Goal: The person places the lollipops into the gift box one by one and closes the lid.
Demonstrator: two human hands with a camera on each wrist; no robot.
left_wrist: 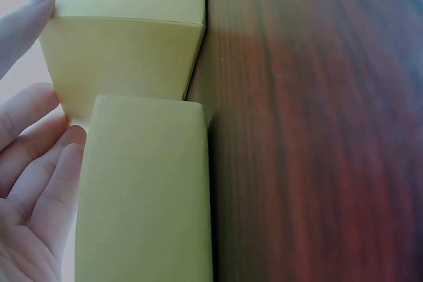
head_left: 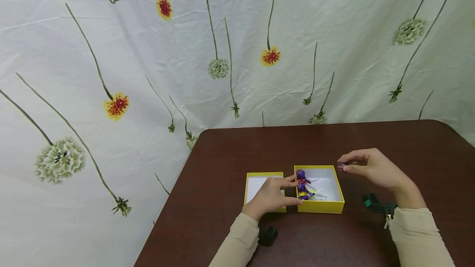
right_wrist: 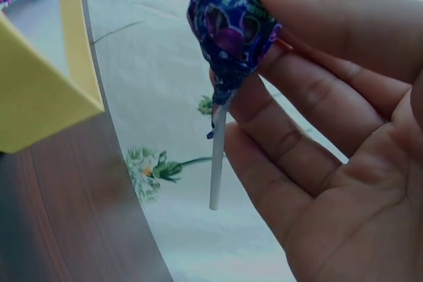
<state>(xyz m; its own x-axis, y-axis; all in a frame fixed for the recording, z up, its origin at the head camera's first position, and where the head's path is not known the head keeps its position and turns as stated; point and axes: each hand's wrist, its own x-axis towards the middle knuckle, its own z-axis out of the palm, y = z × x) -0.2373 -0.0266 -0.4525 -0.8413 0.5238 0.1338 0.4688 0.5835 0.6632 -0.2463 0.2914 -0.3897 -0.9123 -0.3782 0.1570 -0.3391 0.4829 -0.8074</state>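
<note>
My right hand [head_left: 382, 170] is raised off the right side of a yellow box [head_left: 320, 207], pinching a lollipop [right_wrist: 228, 28] by its wrapped head between thumb and fingers. Its purple, blue and red wrapper faces the right wrist camera, and the white stick points down. Several wrapped lollipops [head_left: 302, 186] lie along the left side inside the white-lined box, sticks pointing right. With fingers spread, my left hand [head_left: 272, 195] touches the box's left side, the thumb at its front corner. In the left wrist view the fingers [left_wrist: 30, 113] are relaxed, fingertips right at the yellow wall.
A second yellow box part [head_left: 256, 184] with a white inside sits just left of the box, partly under my left hand. Both are on a dark brown wooden table [head_left: 222, 217]. Behind it hangs a white cloth [head_left: 167, 52] with flower prints.
</note>
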